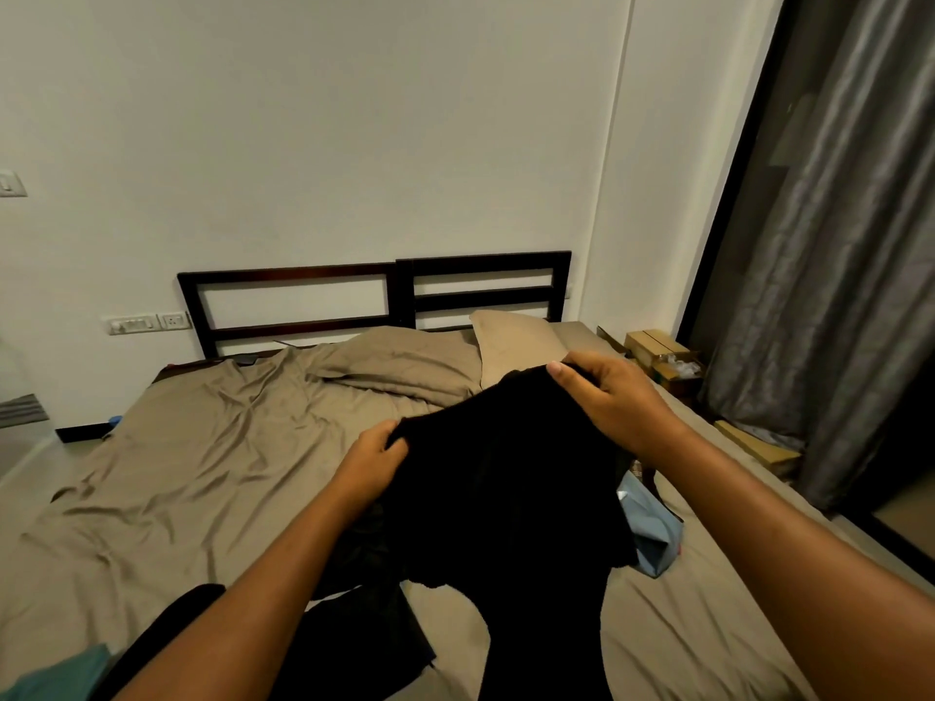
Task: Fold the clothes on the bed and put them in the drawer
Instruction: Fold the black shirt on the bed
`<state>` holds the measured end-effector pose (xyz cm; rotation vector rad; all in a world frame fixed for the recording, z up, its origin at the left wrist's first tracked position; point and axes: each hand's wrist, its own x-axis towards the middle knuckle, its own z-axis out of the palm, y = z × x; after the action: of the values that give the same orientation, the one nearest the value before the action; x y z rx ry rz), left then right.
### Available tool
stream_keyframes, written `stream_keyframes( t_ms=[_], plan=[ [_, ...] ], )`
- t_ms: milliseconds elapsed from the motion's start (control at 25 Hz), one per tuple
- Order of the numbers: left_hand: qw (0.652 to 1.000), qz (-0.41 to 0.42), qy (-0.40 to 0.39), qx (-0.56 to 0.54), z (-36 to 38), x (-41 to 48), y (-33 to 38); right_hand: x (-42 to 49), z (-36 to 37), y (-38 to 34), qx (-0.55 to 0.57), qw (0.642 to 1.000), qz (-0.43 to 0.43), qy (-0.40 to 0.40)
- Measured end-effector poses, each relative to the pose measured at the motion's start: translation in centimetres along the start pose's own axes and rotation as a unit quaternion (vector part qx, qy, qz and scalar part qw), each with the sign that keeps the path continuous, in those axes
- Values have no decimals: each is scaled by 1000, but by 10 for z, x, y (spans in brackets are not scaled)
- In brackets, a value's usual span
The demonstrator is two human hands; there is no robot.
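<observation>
Now both hands hold a black garment up above the bed. Left hand grips its upper edge, fingers curled into the cloth. Right hand pinches the far edge, thumb on top. More dark clothes lie beneath, and something pale blue, perhaps a shirt.

Grey curtain; cardboard boxes beside it — wall sockets left.

Dim warm indoor light, soft shadows, wide-angle edge bending, slight softness.
</observation>
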<state>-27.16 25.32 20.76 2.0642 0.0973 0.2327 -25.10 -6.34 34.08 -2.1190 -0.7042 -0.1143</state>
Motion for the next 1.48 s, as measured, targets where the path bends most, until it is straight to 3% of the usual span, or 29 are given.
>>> stream_keyframes(
  t_ms=[160,240,360,480,680,880,1000,1240,1360,1480],
  plan=[
    [999,38,35,-1,-33,6,20,18,-13,6,-109,993,48,19],
    [997,68,-22,35,-60,7,34,26,-22,7,-146,986,81,19],
    [978,85,-82,171,-91,13,41,37,-25,0,-139,987,81,17],
    [960,112,-24,255,-102,15,40,41,-16,-13,-85,994,52,33],
    [980,35,69,183,-107,5,16,35,-4,-21,-29,999,34,12],
    [988,-10,153,32,-112,-20,32,30,-4,-33,-27,1000,5,-6],
    [986,-4,152,72,-125,-37,51,29,-12,-35,-46,999,14,-8],
    [993,-41,20,111,-155,-85,81,-1,-34,-23,-46,995,29,-78],
    [989,-47,66,126,-165,-109,75,-22,-21,-20,23,998,12,-59],
    [992,-88,84,40,-166,-133,55,-36,1,-20,69,993,19,-96]
  ],
)
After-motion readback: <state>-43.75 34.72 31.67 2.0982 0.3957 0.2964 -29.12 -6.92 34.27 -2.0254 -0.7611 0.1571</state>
